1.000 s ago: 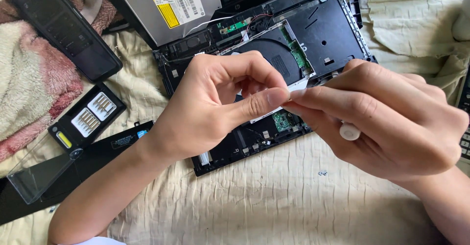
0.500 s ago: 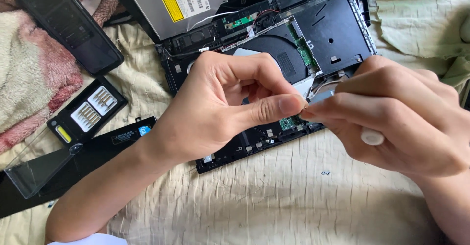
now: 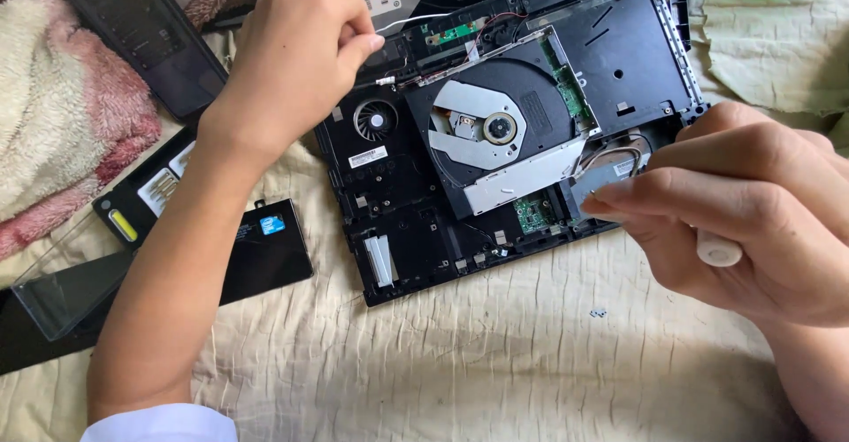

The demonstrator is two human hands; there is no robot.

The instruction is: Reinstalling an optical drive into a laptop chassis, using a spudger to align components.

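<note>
While one opened laptop base lies below, left fingers pinch one white wire, right fingers grip one screwdriver.

I see a cream, wrinkled bedsheet spread under everything. At the left edge lies a fluffy pink-and-white blanket. A long black panel rests tilted across the blanket's upper part. Below it sits an open black bit case with a yellow patch, and its clear lid lies just beside it. A flat black cover plate with a small blue sticker lies near the case.
</note>
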